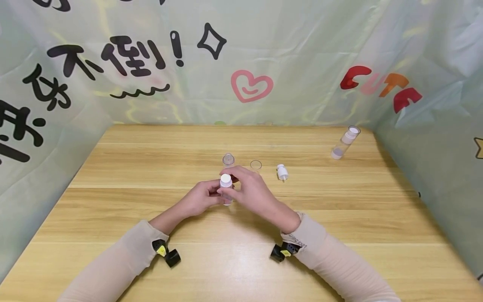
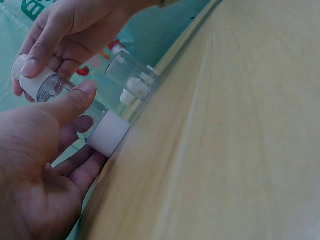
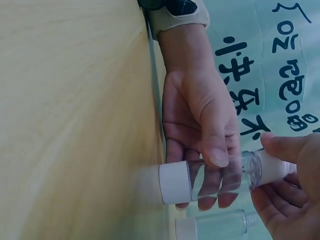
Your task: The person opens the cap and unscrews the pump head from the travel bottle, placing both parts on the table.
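Observation:
My left hand (image 1: 201, 198) holds a clear bottle (image 2: 97, 116) with a white base upright over the table; its thumb and fingers are around the clear body. At the top, the right hand (image 1: 250, 189) grips a white pump head (image 3: 272, 167) that sits at the bottle's neck. Whether the pump head is screwed down tight cannot be seen. Just behind the hands stands a second clear bottle (image 3: 220, 223) with a bare threaded neck. To its right are a clear cover (image 2: 131, 75), seen from above as a thin ring, and a loose white pump (image 1: 282, 172) with a short stem.
A third bottle (image 1: 344, 143) with a white pump and clear cover stands at the back right of the wooden table (image 1: 132, 155). A printed cloth backdrop (image 1: 294, 50) rises behind the table and along its sides.

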The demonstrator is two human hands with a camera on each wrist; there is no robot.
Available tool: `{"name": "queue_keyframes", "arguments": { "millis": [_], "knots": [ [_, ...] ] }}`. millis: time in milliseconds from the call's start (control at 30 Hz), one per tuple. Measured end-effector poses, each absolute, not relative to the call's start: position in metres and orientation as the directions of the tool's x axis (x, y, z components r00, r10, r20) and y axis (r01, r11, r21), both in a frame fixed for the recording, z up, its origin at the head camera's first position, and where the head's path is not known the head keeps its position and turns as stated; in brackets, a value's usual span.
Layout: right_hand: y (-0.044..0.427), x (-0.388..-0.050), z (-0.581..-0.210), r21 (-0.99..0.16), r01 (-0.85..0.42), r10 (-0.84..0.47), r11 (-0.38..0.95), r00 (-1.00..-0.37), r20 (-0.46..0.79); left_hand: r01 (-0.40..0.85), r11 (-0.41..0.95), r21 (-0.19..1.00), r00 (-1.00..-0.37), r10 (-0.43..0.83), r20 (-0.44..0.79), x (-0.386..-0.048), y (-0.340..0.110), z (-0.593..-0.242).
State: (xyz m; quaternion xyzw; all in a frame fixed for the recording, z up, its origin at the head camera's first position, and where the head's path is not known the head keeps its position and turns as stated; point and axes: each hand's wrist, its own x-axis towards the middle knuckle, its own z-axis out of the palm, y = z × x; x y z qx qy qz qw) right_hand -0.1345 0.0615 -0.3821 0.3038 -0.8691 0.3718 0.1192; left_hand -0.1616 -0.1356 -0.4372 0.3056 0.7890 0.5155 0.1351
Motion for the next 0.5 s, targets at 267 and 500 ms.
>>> {"name": "queue_keyframes", "arguments": {
  "millis": [267, 500],
  "knots": [
    [0.069, -0.142, -0.379, -0.703, -0.565, -0.489, 0.432, -0.802, 0.344, 0.344, 0.281, 0.896, -0.774, 0.625, 0.101, -0.161, -0.136, -0.436],
    [0.075, -0.148, -0.379, -0.805, -0.498, -0.541, 0.324, -0.795, 0.274, 0.327, 0.287, 0.9, -0.778, 0.623, 0.084, -0.161, -0.137, -0.437]
  ]
}}
